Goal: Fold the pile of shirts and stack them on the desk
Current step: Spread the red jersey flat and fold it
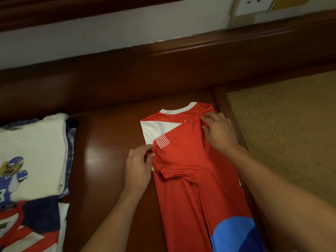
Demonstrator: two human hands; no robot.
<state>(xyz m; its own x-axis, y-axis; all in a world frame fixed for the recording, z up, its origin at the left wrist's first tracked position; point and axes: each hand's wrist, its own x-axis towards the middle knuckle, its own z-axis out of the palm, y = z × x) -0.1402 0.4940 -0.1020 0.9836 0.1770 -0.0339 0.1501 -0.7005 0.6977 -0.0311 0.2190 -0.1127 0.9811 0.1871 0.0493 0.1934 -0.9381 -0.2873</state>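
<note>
The red jersey (196,188) lies lengthwise on the dark wooden desk (101,160), white collar toward the wall and its blue-patched hem trailing off toward the person, so the long sides can be turned in before the body is doubled up. One sleeve (169,160) is already laid across the chest. The left hand (139,166) pinches that sleeve's cuff edge between thumb and fingers, probably to pull it square with the side fold. The right hand (218,132) sits at the far shoulder with its fingers bent onto the cloth. It seems to nip a ridge of fabric there, though the angle hides the grip itself, and it likely anchors the shoulder so the left hand's tug does not drag the whole garment. Well apart on the left, a folded white shirt (36,142) with a football print tops a stack, and a red, white and navy shirt (27,228) lies nearer the person. Judging by this, the jersey is mid-fold — not yet ready to join the stack.
</note>
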